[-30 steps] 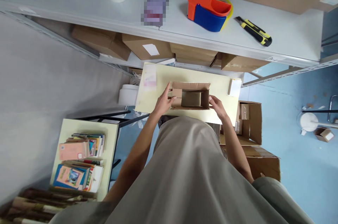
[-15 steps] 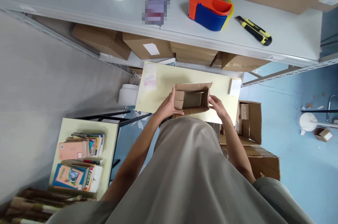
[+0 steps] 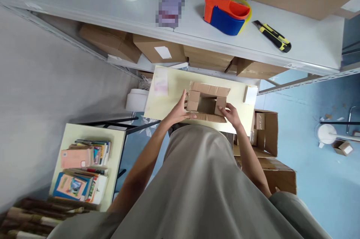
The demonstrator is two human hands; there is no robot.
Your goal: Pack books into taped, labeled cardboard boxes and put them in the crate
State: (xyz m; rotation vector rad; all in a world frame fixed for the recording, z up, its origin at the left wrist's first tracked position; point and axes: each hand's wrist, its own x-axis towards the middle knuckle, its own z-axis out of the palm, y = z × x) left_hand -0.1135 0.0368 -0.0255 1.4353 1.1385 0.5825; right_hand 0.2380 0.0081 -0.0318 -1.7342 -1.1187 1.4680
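While the carton is sitting over the tabletop, I'm spanning its left end with my left hand, fingers wide, right hand curled at the opposite flap, grip unclear; I'm expecting light, crushable cardboard, best held by corners.

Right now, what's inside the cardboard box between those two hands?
Through the gap between the folded-in left flap and right flap of the box, only a plain, shaded surface shows, no item. Whatever lies beneath those flaps is covered.
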